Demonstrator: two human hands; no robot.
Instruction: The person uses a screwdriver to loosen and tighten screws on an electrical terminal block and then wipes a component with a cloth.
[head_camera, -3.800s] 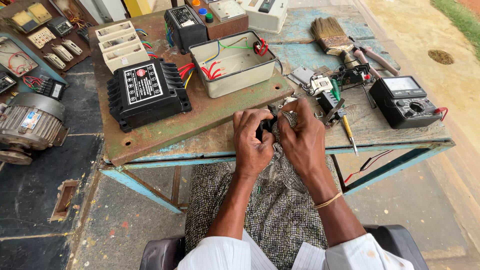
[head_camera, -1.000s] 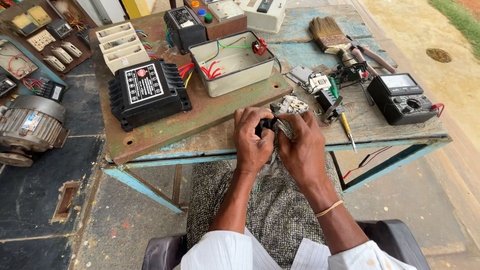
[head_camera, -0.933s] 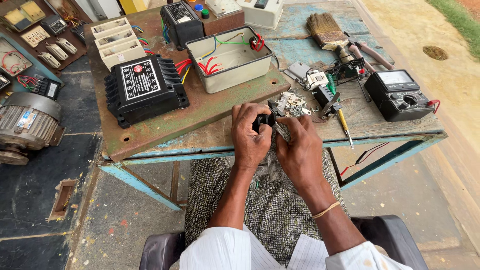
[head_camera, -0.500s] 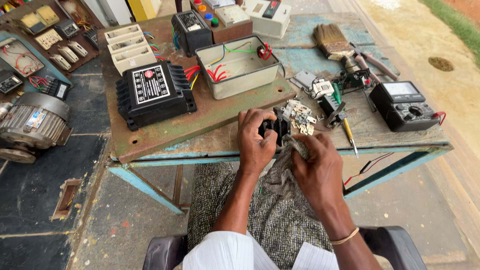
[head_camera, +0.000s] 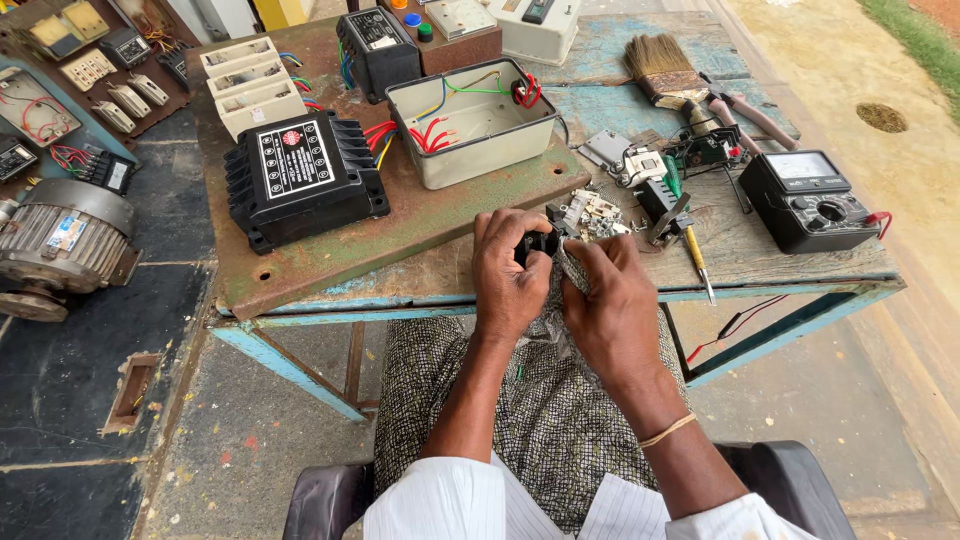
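Note:
My left hand (head_camera: 510, 272) grips a small black electrical part (head_camera: 538, 243) at the table's front edge. My right hand (head_camera: 612, 305) is pressed against the same part from the right, pinching a patterned cloth (head_camera: 572, 270) against it. Just behind my fingers lies a pale, opened switch mechanism (head_camera: 590, 213) with small loose pieces around it. A yellow-handled screwdriver (head_camera: 694, 250) lies to the right of my hands.
On the worn wooden table (head_camera: 770, 262) stand a black finned box (head_camera: 303, 178), an open grey enclosure with coloured wires (head_camera: 470, 121), a black analogue meter (head_camera: 808, 200) and a brush (head_camera: 664, 66). An electric motor (head_camera: 60, 240) sits on the floor at left.
My hands have drawn back from over the table to its front edge. The pale switch mechanism that was at my fingertips now lies on the table behind them, and the cloth is at my right hand.

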